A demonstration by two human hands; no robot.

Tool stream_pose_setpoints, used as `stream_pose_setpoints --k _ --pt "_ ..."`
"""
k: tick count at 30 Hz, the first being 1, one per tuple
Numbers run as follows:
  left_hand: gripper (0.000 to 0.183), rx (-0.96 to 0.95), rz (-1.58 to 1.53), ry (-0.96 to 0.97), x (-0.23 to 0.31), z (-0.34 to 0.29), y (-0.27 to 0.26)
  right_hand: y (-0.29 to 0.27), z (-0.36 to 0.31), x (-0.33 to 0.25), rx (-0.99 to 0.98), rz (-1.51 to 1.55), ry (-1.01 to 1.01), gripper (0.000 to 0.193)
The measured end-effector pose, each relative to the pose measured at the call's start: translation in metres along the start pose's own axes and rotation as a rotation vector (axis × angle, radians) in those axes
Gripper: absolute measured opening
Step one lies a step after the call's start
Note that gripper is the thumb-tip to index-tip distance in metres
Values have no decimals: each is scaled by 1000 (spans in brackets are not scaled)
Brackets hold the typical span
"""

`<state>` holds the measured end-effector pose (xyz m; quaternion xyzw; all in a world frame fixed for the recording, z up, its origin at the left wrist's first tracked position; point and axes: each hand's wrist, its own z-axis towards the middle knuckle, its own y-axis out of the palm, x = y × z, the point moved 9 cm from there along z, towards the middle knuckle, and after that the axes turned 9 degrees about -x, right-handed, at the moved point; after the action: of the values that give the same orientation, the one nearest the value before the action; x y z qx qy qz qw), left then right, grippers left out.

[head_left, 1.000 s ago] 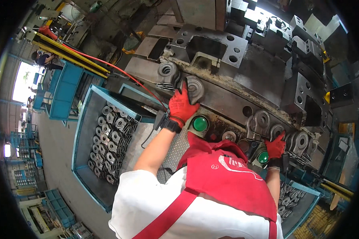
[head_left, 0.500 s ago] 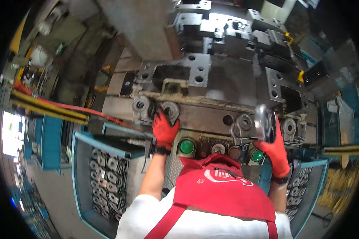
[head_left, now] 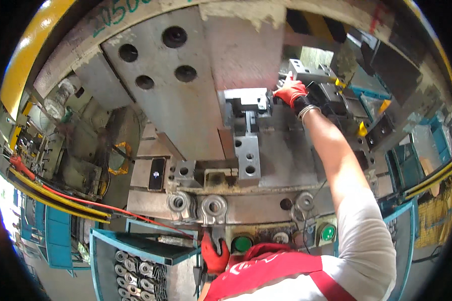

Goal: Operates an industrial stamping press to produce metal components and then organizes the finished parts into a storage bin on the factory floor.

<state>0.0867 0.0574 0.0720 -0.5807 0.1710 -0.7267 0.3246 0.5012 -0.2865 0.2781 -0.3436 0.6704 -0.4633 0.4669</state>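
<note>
My right hand (head_left: 290,91), in a red glove, reaches far forward among the steel die blocks (head_left: 251,98). Its fingers close around the edge of a grey metal part (head_left: 281,81), most of which is hidden. Low by the bench's front edge is my left hand (head_left: 215,256), also gloved in red, its thumb and fingers apart with no held part visible. Just beyond it lies a ring-ended metal part (head_left: 214,208). Another ring-ended part (head_left: 179,202) lies to its left, and a third (head_left: 305,202) rests farther right.
A large steel press block (head_left: 168,100) hangs above the bench. Green buttons (head_left: 243,244) (head_left: 328,232) sit at its front. A phone (head_left: 156,174) lies at left. A blue bin (head_left: 95,261) of metal parts stands at lower left. Yellow-black bars (head_left: 60,197) flank the sides.
My right hand has carried the shiny round part from the bench's right side forward into the dies. The left hand has let go of its ring-ended part and drawn back. The view has shifted forward.
</note>
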Motion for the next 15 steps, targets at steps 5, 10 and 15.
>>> stream_pose_setpoints --k 5,10,15 --pt "58 43 66 -75 -3 -6 -20 89 165 4 -255 -225 -194 47" --pt "60 92 27 -203 -24 -19 -22 122 172 -18 -239 -240 -374 64" --pt "61 149 -224 -319 -33 -12 -5 100 64 1 95 23 -336 82"
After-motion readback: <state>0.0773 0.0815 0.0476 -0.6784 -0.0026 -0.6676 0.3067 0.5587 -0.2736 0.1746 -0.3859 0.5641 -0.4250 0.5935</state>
